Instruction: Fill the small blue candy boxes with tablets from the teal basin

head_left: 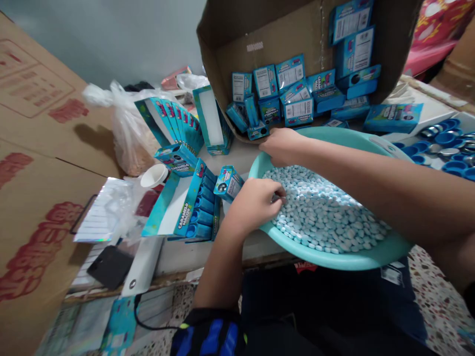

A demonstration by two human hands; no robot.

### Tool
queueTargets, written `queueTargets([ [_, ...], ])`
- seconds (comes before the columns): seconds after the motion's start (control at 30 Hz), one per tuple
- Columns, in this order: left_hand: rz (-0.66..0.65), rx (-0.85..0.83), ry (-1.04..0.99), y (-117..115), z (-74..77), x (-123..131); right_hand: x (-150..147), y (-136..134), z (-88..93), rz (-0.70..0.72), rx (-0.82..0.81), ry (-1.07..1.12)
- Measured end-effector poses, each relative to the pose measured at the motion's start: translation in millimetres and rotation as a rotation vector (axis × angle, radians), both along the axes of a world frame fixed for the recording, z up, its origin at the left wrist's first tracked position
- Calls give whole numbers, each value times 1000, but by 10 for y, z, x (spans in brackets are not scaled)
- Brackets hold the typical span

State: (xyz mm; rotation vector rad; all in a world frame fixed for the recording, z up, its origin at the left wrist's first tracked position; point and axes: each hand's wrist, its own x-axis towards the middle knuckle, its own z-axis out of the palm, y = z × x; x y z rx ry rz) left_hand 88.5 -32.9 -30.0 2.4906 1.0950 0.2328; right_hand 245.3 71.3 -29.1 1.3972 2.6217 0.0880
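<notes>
Striped cloth sleeve, curled left hand, plastic basin, smooth rounded pellets

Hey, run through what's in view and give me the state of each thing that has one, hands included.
Left hand: curled, at the basin's left side; grip unclear
Right hand: at the basin's far rim; grip unclear
Turquoise basin: open, holding candies
Pale blue candies: loose, heaped
Cardboard carton: open, small boxes inside
Small blue boxes: jumbled
Display box: open
Blue tubes: lined up
</notes>
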Motion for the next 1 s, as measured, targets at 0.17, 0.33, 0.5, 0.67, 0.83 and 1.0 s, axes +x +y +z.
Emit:
queueTargets([
  [0.17,52,22,-104,13,-29,-18,10,14,17,8,-20,10],
  [0.33,47,28,-135,28,0,-55,0,8,59,20,-16,7],
  [0.5,64,12,-228,33,32,-101,-16,-5,88,-3,-47,14],
  [0.67,86,92,-293,22,63,-167,-11,12,61,-5,-45,22],
  [0.83,302,216,-355,-30,235,-458,-9,35,21,9,-22,59],
  [1.0,604,328,-412,-39,333,-831,-17,44,10,14,-5,57],
])
